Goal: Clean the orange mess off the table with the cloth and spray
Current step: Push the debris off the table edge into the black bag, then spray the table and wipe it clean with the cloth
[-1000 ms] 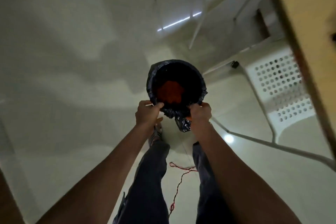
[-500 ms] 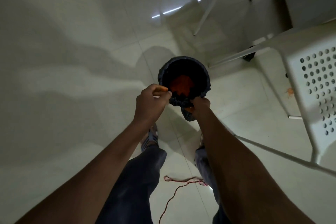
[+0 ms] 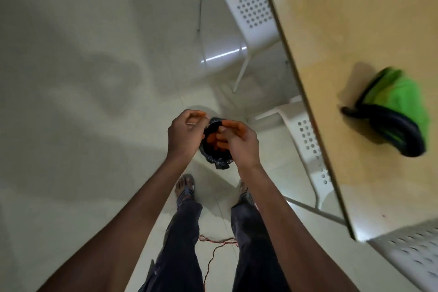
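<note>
Head view, looking straight down. Left hand [image 3: 187, 134] and right hand [image 3: 239, 143] both up over a small bin [image 3: 216, 152] lined with a black bag, fingers loosely curled and smeared orange. Can't tell if anything's pinched in either. Orange mess [image 3: 211, 142] sitting down inside the bin, on the floor just ahead of the sandalled feet. Off to the right, green cloth [image 3: 393, 106] bunched up on the tan table [image 3: 343, 19]. White perforated chairs [image 3: 248, 5] alongside the table. Thin red cord [image 3: 213, 251] between the legs.
</note>
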